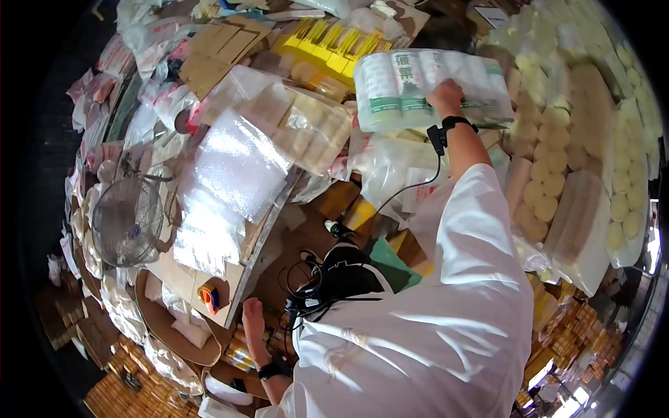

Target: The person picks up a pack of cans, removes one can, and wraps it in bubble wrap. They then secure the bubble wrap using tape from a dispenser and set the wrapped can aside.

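My right hand [446, 96] is closed on the top of a plastic-wrapped pack of white rolls [380, 87] with green bands and printed characters. This pack lies at the upper right, beside stacks of wrapped pale rolls. My left hand [253, 313] hangs low next to the edge of the work table, fingers curled, with nothing visible in it. Nearest to it on the table is an orange and blue tape dispenser [209, 298]. Clear plastic bags [237, 157] lie flat across the table, and a bag of beige rolls [313, 132] sits at its far end.
A wire fan [129, 221] stands left of the table. Open cardboard boxes [164, 320] with white bags are below it. Yellow bundles [327, 49] and flat cardboard [223, 49] pile up at the back. Wrapped rolls [547, 174] are heaped along the right. A cable [411, 187] runs from my right wrist.
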A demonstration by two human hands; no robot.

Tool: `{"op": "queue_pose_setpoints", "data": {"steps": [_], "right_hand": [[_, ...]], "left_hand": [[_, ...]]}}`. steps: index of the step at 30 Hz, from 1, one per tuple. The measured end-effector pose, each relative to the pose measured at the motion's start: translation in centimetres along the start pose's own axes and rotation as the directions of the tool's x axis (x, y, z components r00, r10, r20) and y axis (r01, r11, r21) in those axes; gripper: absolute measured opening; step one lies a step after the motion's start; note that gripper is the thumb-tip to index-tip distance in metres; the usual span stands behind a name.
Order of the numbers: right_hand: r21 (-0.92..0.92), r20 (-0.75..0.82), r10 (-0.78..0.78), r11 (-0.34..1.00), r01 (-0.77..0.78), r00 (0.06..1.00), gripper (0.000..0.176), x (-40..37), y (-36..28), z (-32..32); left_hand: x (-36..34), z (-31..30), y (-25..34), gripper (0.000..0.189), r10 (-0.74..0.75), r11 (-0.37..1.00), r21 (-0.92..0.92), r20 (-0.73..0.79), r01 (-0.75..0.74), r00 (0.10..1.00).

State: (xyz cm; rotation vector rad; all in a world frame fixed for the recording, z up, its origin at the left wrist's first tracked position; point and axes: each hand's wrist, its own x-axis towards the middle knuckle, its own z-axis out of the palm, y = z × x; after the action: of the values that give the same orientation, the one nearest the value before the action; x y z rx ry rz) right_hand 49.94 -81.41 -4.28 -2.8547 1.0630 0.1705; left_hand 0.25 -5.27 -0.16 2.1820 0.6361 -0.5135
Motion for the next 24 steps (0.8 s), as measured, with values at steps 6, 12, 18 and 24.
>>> {"op": "queue_pose_setpoints", "data": {"steps": [6,12,18,24], "right_hand": [[0.088,0.081,-0.043,0.995,0.036,0.996,0.114,-1.1,0.6,-1.7],[0.662,-0.099,-0.243,0.707,0.246,0.965,0.061,7.2,6.3,5.4],[0.772,0.268,0.212,0.536,-0.341,0.940,0.055,2.5,0.2,-5.1],[0.524,-0.337,0.141,0.850,0.061,0.931,0.034,3.0,-0.9,-0.1]], "left_hand": [[1.6,1.5,0.1,0.029,0.007,1.000,-0.024,0.068,-0.006,0.998],[2.6,1.3,3.3,0.030,0.036,0.995,0.087,0.067,-0.042,0.997],[3.3,2.1,4.8,0.028,0.054,0.987,0.143,0.109,-0.069,0.993],[9.6,6.1,10.7,0.029,0.170,0.963,0.164,0.251,-0.215,0.953]]}}
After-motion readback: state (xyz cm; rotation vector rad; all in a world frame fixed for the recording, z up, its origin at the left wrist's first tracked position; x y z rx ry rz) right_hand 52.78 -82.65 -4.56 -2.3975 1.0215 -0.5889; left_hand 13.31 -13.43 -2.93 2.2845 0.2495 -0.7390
